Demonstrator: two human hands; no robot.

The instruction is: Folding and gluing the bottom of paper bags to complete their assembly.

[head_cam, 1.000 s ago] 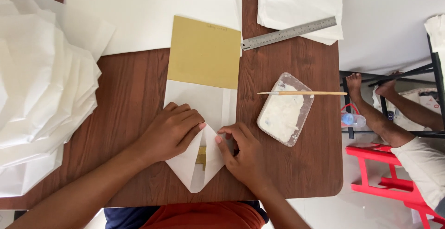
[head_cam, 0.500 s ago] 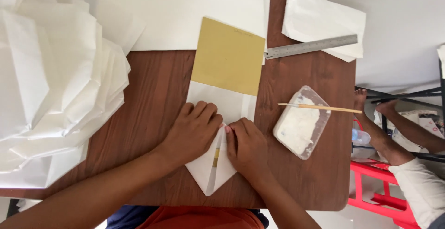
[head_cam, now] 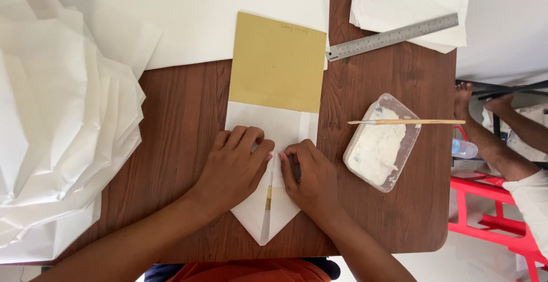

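A white paper piece (head_cam: 268, 213) lies on the brown table (head_cam: 188, 116), folded around a mustard-yellow card (head_cam: 278, 62) that sticks out at its far end. Its near end is folded into a point. My left hand (head_cam: 234, 168) presses flat on the left flap. My right hand (head_cam: 308, 179) presses the right flap, fingertips meeting my left hand's at the centre seam. A narrow strip of yellow shows between the flaps. Neither hand grips anything.
A fanned stack of white folded paper (head_cam: 51, 122) covers the left. A large white sheet (head_cam: 200, 13) lies at the back. A steel ruler (head_cam: 394, 36) rests on white sheets. A plastic tub of white paste (head_cam: 381, 145) carries a brush (head_cam: 408, 122). Another person's limbs (head_cam: 502, 133) are at right.
Both hands have slid together along the flaps, closing the pointed fold. The camera view has shifted slightly.
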